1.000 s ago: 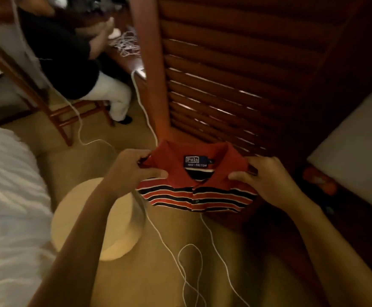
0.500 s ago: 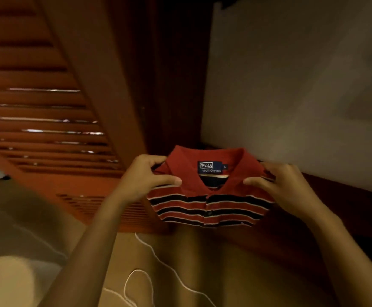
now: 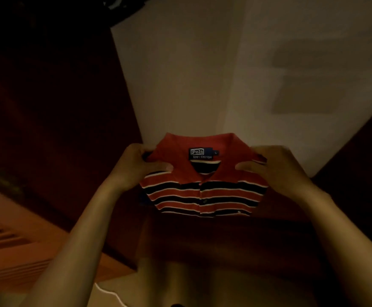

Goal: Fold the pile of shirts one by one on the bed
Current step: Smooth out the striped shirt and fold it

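1. Since every place below is read off the striped polo shirt, start behind it: a pale flat surface fills the view above and right of the shirt. Bed or wall, cannot tell in this light.
2. Left of the shirt, a dark wood panel, mostly shadow. Lower left of the shirt, louvred slats.
3. Below the shirt, the floor, well apart from its lower edge.
4. Shirt itself is held in the air, front towards the camera, collar uppermost, folded to a compact rectangle. It touches no surface. Likely lifted to be carried to a resting place.
5. Left hand: grip pinching the shirt's upper corner beside the collar, thumb across the front, fingers wrapped round the back. Right hand: mirror pinch on the opposite corner. Paired top-corner pinches probably stop the folded layers dropping open.
6. Neck label, centred inside the collar.
7. White cable, on the floor, below and left of the shirt.
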